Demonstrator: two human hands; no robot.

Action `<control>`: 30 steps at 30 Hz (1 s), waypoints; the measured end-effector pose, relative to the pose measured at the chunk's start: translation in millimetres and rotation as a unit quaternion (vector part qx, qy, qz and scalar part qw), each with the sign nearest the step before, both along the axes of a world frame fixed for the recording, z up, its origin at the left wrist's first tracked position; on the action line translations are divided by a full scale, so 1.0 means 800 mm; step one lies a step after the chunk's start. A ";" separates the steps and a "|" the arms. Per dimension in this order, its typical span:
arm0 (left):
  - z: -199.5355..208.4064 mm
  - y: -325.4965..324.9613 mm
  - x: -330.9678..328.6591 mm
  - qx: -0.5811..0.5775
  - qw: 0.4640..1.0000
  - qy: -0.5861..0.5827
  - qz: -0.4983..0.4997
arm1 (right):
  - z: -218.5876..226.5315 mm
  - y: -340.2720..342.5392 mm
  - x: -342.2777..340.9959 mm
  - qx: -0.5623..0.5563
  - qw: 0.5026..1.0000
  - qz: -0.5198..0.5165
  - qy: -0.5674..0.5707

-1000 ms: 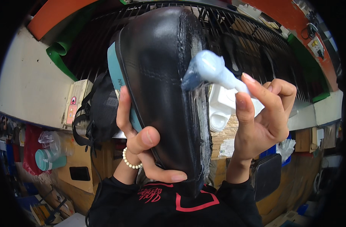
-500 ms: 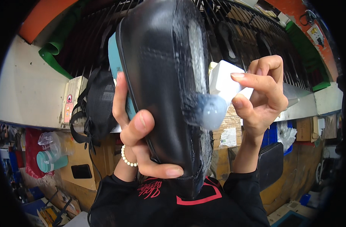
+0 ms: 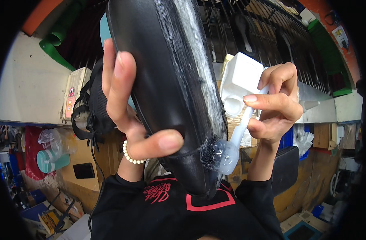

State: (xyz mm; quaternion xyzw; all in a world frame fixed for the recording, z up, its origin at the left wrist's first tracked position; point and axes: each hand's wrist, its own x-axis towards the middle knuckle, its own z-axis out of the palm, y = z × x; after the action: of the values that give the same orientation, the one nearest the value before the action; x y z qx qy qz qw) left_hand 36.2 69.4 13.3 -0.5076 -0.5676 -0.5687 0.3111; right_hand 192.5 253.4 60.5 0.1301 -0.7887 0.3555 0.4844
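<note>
A black leather shoe (image 3: 167,80) fills the middle of the view, held upright with its sole edge turned to the right. My left hand (image 3: 131,116) grips it around the upper, thumb across the lower part; a bead bracelet circles that wrist. A strip along the shoe's edge (image 3: 199,68) is coated in shiny wet glue. My right hand (image 3: 273,106) pinches the handle of a glue-clotted brush (image 3: 227,154). The brush head presses on the shoe's lower edge.
A white plastic container (image 3: 239,82) stands behind my right hand. A dark metal rack (image 3: 267,36) with black shoes runs across the back. A black bag (image 3: 93,110) hangs at the left, beside a wooden counter (image 3: 91,156), a teal cup (image 3: 51,160) and red cloth.
The brush has travelled down the shoe's edge from the upper part to the lower end, leaving a glossy strip. The shoe has come closer to the camera.
</note>
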 end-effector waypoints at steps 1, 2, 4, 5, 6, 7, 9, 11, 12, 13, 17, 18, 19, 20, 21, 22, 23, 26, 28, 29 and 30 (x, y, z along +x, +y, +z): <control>0.000 -0.001 0.001 0.003 1.000 -0.002 0.000 | 0.000 -0.001 0.001 0.000 1.000 -0.001 -0.002; 0.000 0.000 -0.001 0.009 1.000 -0.004 0.002 | -0.001 -0.001 0.002 -0.001 1.000 0.007 -0.002; 0.000 0.001 -0.002 0.021 1.000 -0.006 0.007 | -0.001 -0.002 0.004 -0.005 1.000 0.012 -0.003; 0.000 0.001 -0.002 0.027 1.000 -0.007 0.009 | -0.002 -0.003 0.006 -0.009 1.000 0.028 -0.007; 0.000 0.002 -0.004 0.032 0.999 -0.008 0.011 | -0.003 -0.005 0.007 -0.013 0.999 0.041 -0.010; 0.000 0.003 -0.005 0.037 0.999 -0.006 0.012 | -0.004 -0.006 0.007 -0.006 0.998 0.054 -0.016; 0.000 0.006 -0.009 0.047 0.999 -0.008 0.016 | -0.006 -0.007 0.006 -0.029 0.996 0.076 -0.031; 0.000 0.010 -0.011 0.053 0.998 -0.007 0.017 | -0.010 -0.010 0.004 -0.057 0.995 0.067 -0.043; -0.001 0.011 -0.011 0.053 0.998 -0.007 0.018 | -0.015 -0.013 0.000 -0.108 0.992 0.027 -0.063; -0.001 0.012 -0.011 0.054 0.998 -0.007 0.018 | -0.019 -0.016 -0.003 -0.141 0.986 -0.045 -0.079; -0.001 0.015 -0.011 0.066 0.998 -0.008 0.018 | -0.031 -0.023 0.007 -0.115 0.988 -0.053 -0.089; -0.001 0.014 -0.012 0.069 0.997 -0.008 0.019 | -0.033 -0.026 0.013 -0.125 0.988 -0.037 -0.079; 0.000 0.014 -0.012 0.073 0.997 -0.007 0.021 | -0.033 -0.027 0.018 -0.123 0.990 -0.014 -0.062; 0.000 0.014 -0.014 0.077 0.997 -0.006 0.023 | -0.034 -0.029 0.023 -0.137 0.988 0.007 -0.065; 0.001 0.013 -0.015 0.079 0.997 -0.004 0.025 | -0.034 -0.032 0.027 -0.147 0.987 0.039 -0.045; 0.001 0.014 -0.016 0.082 0.996 -0.002 0.026 | -0.032 -0.034 0.029 -0.143 0.988 0.028 -0.047; 0.002 0.013 -0.017 0.079 0.996 -0.012 0.043 | -0.030 -0.037 0.031 -0.143 0.987 -0.010 -0.065; 0.001 0.015 -0.017 0.085 0.996 0.002 0.033 | -0.020 -0.040 0.027 -0.104 0.989 -0.078 -0.077; -0.001 0.018 -0.015 0.092 0.995 0.002 0.034 | -0.014 -0.040 0.022 -0.099 0.987 -0.096 -0.086; -0.001 0.019 -0.015 0.089 0.995 0.005 0.034 | -0.011 -0.039 0.019 -0.099 0.984 -0.109 -0.099; -0.002 0.019 -0.013 0.105 0.994 -0.016 0.000 | -0.009 -0.038 0.017 -0.078 0.985 -0.101 -0.113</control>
State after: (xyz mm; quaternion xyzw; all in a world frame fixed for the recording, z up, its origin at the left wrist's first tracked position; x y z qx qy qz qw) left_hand 25.9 84.9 11.5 -0.4628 -0.5101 -0.6329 0.3537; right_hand 205.8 222.9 53.6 -0.0291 -0.8175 0.3775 0.4340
